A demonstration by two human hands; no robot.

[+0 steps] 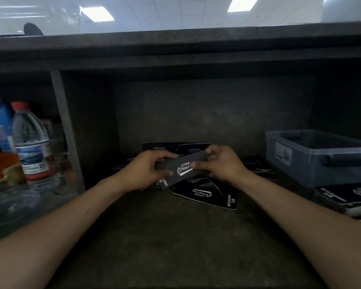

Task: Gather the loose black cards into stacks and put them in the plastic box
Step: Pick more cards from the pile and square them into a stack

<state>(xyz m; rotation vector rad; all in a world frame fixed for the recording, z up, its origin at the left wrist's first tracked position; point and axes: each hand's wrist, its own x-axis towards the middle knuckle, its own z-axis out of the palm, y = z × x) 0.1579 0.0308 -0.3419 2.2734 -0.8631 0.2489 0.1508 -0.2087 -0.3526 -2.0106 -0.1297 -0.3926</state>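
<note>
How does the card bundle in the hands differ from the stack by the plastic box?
The bundle is held above the shelf by the left hand and right hand; the stack lies flat, untouched. The bundle is tilted and fanned unevenly; the stack looks squarer. Both are black with white print.

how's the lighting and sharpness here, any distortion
Head view: the shelf recess is dim while ceiling lights blow out; the wide-angle lens bows the counter edge; the water bottle at left looks soft, print on the held cards only partly legible.
</note>
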